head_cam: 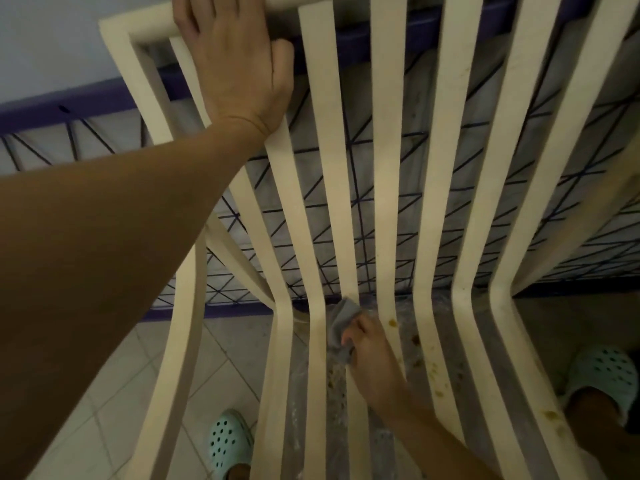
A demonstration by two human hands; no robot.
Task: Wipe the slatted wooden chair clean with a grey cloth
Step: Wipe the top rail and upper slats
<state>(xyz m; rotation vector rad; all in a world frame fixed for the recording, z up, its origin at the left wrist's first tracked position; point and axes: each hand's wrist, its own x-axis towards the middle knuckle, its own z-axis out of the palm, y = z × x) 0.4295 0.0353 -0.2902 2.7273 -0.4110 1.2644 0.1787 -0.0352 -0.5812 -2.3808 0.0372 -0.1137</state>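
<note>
View from above, looking down over a cream slatted wooden chair whose long slats run down the backrest and bend forward into the seat. The left hand lies flat against the upper left of the backrest, fingers spread and curled over the round top rail, bracing it without holding any object. The right hand reaches between the slats at the bend where back meets seat, its grip pinched on a bunched grey cloth pressed against a middle slat. Brown and yellowish stains dot the seat slats to the right of that hand. Behind the chair stands what looks like a purple metal frame with crossed wires, blurred. Below is pale tiled floor. Two mint green perforated clogs show at the bottom, one on each side of the seat.
</note>
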